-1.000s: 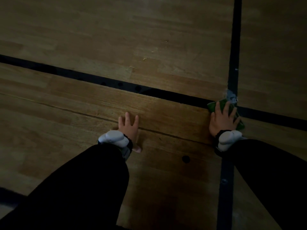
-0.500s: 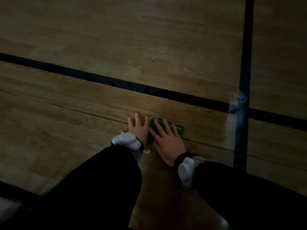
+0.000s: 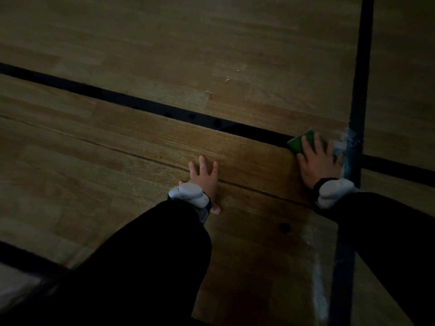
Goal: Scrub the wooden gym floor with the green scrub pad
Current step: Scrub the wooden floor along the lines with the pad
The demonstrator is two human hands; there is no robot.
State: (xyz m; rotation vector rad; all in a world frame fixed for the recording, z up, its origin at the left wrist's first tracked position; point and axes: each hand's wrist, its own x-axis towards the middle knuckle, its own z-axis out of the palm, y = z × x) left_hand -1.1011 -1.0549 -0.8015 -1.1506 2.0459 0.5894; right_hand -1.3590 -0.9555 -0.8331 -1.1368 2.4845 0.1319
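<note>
On the dim gym floor (image 3: 164,55), the right hand (image 3: 316,158) pressed the green pad (image 3: 300,142) flat beside the crossing black lines (image 3: 356,90), fingers spread over it; the left hand (image 3: 203,177), fingers splayed, braced the person's weight.

Green scrub pad (image 3: 298,142) lay flat on the wooden gym floor (image 3: 164,55), partly covered, only its near-left corner and top edge showed. It sat over the dark floor line, just left of the line crossing. Floor was tan planks, dimly lit.
</note>
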